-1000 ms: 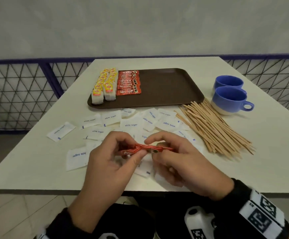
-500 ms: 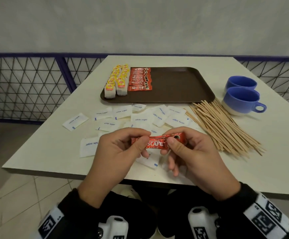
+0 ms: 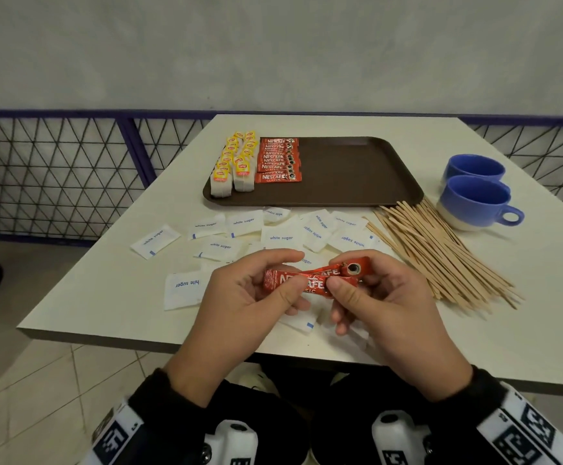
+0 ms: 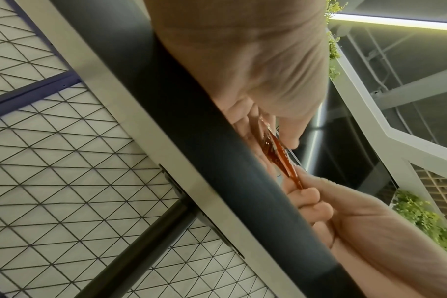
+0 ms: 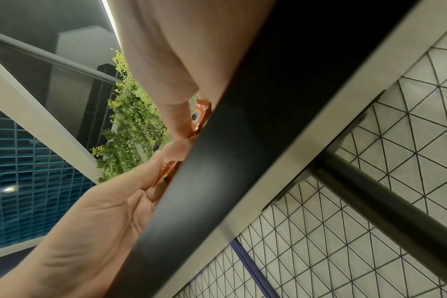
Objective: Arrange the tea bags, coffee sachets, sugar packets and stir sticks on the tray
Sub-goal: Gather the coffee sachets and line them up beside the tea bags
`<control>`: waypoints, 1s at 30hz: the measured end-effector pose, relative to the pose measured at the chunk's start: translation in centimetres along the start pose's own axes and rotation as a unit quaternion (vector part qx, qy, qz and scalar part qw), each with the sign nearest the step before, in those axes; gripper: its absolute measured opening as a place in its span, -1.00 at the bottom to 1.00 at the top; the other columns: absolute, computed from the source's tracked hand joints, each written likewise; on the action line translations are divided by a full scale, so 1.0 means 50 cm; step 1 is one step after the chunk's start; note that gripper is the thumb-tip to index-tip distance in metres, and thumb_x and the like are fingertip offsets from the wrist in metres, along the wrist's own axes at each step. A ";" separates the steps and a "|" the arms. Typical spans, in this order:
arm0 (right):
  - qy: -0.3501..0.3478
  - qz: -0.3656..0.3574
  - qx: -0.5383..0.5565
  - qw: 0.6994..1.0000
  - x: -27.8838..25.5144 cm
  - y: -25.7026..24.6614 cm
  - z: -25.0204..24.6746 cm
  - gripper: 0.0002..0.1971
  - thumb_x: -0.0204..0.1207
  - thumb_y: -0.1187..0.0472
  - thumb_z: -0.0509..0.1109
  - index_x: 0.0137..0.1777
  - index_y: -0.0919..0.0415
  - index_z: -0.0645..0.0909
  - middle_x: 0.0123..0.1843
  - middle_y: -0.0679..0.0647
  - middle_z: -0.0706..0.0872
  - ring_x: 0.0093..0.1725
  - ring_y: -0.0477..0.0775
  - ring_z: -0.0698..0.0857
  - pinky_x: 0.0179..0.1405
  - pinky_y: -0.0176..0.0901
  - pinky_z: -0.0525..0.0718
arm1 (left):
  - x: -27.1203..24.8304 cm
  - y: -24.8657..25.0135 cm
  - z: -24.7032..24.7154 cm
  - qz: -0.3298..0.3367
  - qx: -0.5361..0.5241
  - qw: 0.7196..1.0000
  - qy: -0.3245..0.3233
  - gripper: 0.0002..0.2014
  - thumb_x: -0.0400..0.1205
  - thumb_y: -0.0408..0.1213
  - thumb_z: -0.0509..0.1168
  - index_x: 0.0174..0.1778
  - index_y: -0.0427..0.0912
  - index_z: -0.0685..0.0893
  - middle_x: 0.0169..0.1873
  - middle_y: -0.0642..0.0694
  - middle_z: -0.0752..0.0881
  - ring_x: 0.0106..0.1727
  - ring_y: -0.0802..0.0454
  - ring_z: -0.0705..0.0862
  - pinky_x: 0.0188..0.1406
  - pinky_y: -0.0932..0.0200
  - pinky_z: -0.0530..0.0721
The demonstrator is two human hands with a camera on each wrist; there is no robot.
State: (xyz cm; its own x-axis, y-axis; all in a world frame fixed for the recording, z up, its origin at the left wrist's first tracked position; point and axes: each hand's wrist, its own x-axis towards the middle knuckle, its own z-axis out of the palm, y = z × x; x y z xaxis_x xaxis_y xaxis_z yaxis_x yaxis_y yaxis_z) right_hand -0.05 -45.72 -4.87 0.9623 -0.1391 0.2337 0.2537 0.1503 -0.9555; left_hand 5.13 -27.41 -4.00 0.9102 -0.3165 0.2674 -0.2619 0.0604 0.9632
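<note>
Both hands hold two red coffee sachets [image 3: 310, 280] just above the table's near edge, one fanned slightly above the other. My left hand [image 3: 256, 290] pinches their left ends between thumb and fingers. My right hand [image 3: 370, 290] pinches the right ends. The left wrist view shows the sachets [image 4: 281, 153] edge-on between both hands. The brown tray [image 3: 350, 176] lies at the back, holding two rows of yellow-tagged tea bags [image 3: 234, 166] at its left end and a row of coffee sachets [image 3: 278, 159] beside them. White sugar packets [image 3: 281, 237] lie scattered in front of the tray. Wooden stir sticks [image 3: 441, 253] are piled at the right.
Two blue cups [image 3: 474, 199] stand to the right of the tray, behind the stir sticks. The right two thirds of the tray holds nothing. A mesh railing [image 3: 55, 176] runs behind and left of the table. The wrist views look up from below the table edge [image 4: 217, 161].
The sachets have turned from edge-on to label-up in my hands. They have slid apart so that two show. The head view has shifted left.
</note>
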 end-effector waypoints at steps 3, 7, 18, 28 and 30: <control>0.001 0.003 0.000 1.000 0.000 -0.001 0.001 -0.84 0.53 0.47 0.48 0.09 0.37 0.72 -0.28 0.26 0.79 -0.45 0.25 0.69 -0.49 -0.04 0.72 | 0.003 -0.006 -0.006 0.003 0.006 1.000 -0.005 -0.75 0.54 -0.51 0.50 0.09 -0.18 0.80 -0.23 -0.18 0.86 -0.29 -0.07 0.86 -0.22 0.21 0.80; 0.012 0.010 0.028 0.999 0.003 0.003 -0.002 -0.83 0.48 0.43 0.50 0.05 0.31 0.77 -0.28 0.27 0.79 -0.41 0.22 0.71 -0.41 -0.08 0.75 | 0.007 -0.006 -0.012 0.011 -0.014 1.000 0.009 -0.72 0.41 -0.38 0.56 0.04 -0.24 0.80 -0.18 -0.19 0.86 -0.26 -0.14 0.85 -0.18 0.19 0.80; 0.024 0.018 0.037 0.999 0.004 -0.002 -0.002 -0.84 0.45 0.49 0.50 -0.03 0.33 0.83 -0.31 0.36 0.77 -0.43 0.21 0.72 -0.40 -0.13 0.76 | 0.005 0.000 -0.011 0.012 -0.016 1.000 0.020 -0.75 0.38 -0.32 0.54 -0.02 -0.17 0.82 -0.18 -0.15 0.86 -0.24 -0.01 0.84 -0.26 0.12 0.84; 0.045 0.024 0.013 0.999 -0.001 -0.009 -0.002 -0.81 0.44 0.43 0.50 -0.03 0.22 0.86 -0.25 0.33 0.81 -0.35 0.21 0.76 -0.32 -0.12 0.79 | 0.005 0.007 -0.012 -0.032 0.002 0.999 0.007 -0.76 0.48 -0.43 0.56 0.05 -0.16 0.80 -0.13 -0.08 0.86 -0.37 -0.16 0.84 -0.47 0.08 0.75; 0.051 0.026 -0.009 0.998 -0.006 -0.013 -0.001 -0.82 0.41 0.36 0.56 -0.01 0.21 0.86 -0.23 0.34 0.81 -0.33 0.27 0.75 -0.31 -0.06 0.78 | 0.005 0.008 -0.012 -0.039 0.002 0.999 0.006 -0.78 0.51 -0.46 0.56 0.03 -0.14 0.81 -0.15 -0.10 0.85 -0.36 -0.15 0.83 -0.44 0.09 0.74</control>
State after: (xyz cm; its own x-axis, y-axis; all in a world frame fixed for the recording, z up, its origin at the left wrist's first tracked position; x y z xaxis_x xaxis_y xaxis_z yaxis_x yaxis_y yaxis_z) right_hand -0.49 -45.81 -4.34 0.9592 -0.2300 0.1642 0.2001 0.1426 -0.9693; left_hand 5.43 -26.90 -3.52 0.9314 -0.3096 0.1915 -0.1913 0.0313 0.9810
